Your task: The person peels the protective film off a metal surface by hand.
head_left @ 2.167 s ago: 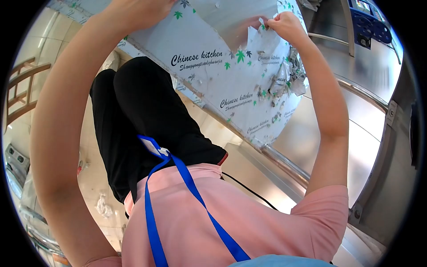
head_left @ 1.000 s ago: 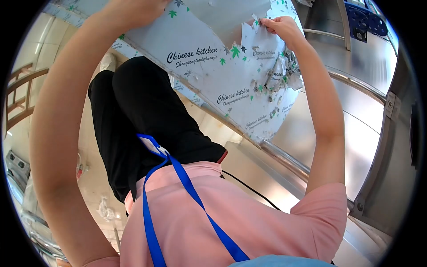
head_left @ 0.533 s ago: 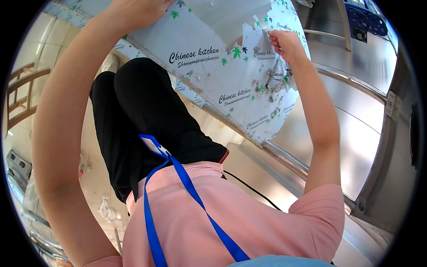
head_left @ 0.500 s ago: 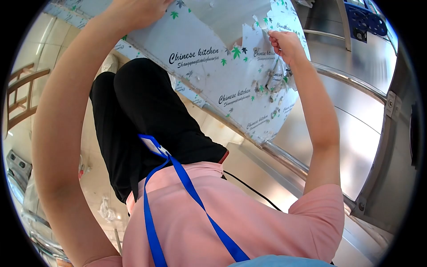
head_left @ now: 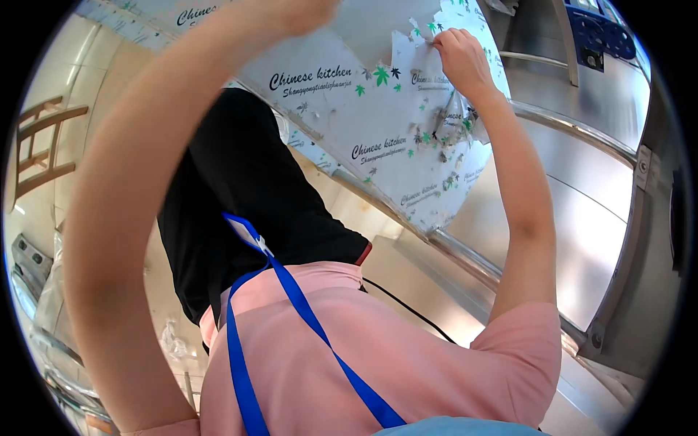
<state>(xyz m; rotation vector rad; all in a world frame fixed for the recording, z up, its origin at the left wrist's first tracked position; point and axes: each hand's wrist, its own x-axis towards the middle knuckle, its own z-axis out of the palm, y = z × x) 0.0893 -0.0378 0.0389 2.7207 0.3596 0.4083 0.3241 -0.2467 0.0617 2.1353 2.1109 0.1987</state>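
A metal panel covered in white protective film (head_left: 320,102) printed with "Chinese kitchen" and green leaves lies across the top of the view. Its film is torn open near the top, baring shiny metal. My right hand (head_left: 465,62) pinches the ragged edge of the film at the upper right. Below that hand, crumpled film scraps (head_left: 458,120) cling to the panel. At the top edge of the view, my left hand (head_left: 309,11) is over the panel, blurred and partly cut off, its fingers not clear.
Metal rails (head_left: 574,129) and steel surfaces run along the right. A blue plastic part (head_left: 600,35) sits at the upper right. A wooden chair (head_left: 47,145) stands at the left. Clear plastic (head_left: 173,341) lies on the tiled floor. A black cable (head_left: 407,309) passes beside my waist.
My left hand and arm have moved right across the panel. My right hand has risen slightly, still at the torn film edge. The view has shifted a little.
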